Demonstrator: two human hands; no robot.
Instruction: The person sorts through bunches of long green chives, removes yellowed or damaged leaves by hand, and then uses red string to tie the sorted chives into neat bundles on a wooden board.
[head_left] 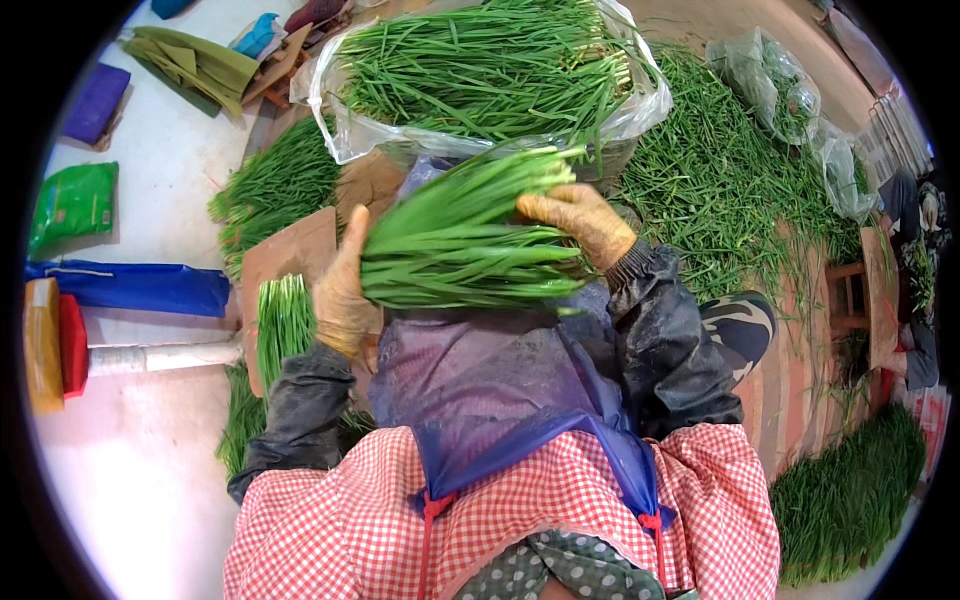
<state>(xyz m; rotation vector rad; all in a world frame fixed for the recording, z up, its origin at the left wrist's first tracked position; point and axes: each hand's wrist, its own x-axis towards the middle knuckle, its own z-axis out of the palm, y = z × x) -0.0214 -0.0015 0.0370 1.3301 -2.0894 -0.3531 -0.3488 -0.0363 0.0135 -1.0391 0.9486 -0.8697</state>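
Observation:
A thick bunch of green garlic chives (470, 240) lies sideways between my hands, above my lap; its upper leaves are blurred. My left hand (343, 295), in a yellowish glove, is at the bunch's left end with the thumb raised, its fingers partly hidden. At the right end my right hand (585, 222), gloved alike, closes on the bunch with thumb and fingers. Just left of my left hand, a smaller bunch of chives (283, 325) rests on a brown board (290, 250). A purple-blue plastic apron (480, 370) covers my lap.
Ahead stands a container lined with a clear plastic bag (650, 100), heaped with chives (480, 70). Loose chives (700, 180) cover the floor at right, beside a small wooden stool (855, 295). More chives lie in piles at left (275, 185) and lower right (850, 500).

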